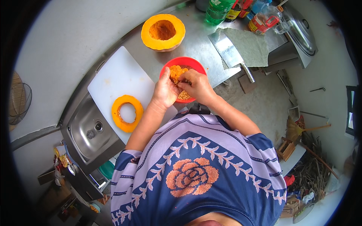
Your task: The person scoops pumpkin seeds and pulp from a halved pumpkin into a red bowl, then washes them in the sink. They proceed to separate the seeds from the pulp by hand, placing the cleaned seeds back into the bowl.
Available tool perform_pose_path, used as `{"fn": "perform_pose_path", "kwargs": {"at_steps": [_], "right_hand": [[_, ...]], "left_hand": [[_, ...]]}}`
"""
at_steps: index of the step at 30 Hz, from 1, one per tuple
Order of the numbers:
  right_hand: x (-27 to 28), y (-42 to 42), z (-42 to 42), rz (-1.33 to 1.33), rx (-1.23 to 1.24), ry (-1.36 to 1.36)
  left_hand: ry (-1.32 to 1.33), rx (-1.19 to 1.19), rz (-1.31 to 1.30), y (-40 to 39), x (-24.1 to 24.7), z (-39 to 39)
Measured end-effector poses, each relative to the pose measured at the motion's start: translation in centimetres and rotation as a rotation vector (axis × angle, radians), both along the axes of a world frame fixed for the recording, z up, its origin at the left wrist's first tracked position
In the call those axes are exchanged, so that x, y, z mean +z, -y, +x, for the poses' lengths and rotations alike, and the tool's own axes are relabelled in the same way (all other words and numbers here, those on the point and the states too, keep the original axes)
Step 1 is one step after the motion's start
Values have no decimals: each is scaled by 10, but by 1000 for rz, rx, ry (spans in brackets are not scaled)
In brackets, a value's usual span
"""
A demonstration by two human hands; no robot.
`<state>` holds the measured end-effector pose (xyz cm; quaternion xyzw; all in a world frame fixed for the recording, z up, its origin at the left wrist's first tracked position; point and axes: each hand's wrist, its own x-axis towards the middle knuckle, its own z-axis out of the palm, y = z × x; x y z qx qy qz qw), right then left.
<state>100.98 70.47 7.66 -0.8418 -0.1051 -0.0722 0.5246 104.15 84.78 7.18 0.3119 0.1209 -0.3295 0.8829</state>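
Note:
Over a red plastic bowl [200, 65], my left hand [167, 90] holds a clump of orange pumpkin pulp [177, 73] with seeds. The fingers of my right hand [197, 84] pinch at the clump's lower side; what lies between the fingertips is too small to tell. Pale pumpkin seeds [184, 95] lie in the bowl beneath. Left of my hands, a pumpkin ring [115, 113] rests on a white cutting board [118, 73]. Beyond the bowl stands a hollowed pumpkin piece [178, 31], its cut face up.
A cleaver [227, 49] lies on a greyish cloth [251, 46] at the counter's right, its handle over the edge. Bottles, one of green plastic [217, 12], stand behind it. The board overlaps a steel sink [84, 124] at left. A lidded pan [299, 28] sits far right.

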Motion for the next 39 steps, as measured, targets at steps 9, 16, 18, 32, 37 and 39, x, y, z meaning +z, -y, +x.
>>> {"fn": "perform_pose_path", "kwargs": {"at_steps": [9,16,18,32,37,39], "right_hand": [[-6,-2,0,-55,-27,49],[16,15,-2,379,-30,-425],[15,16,-1,472,-29,-441],[1,-3,4,-106,23,146],[0,3,2,152,48,-62],[4,6,0,234,38,-198]], "left_hand": [[31,28,49,5,3,-5],[9,13,10,-3,-7,-1],[9,31,1,-2,-8,-1],[35,110,56,10,3,-10],[58,70,39,2,-2,-8],[112,62,41,0,-3,-6]]}}
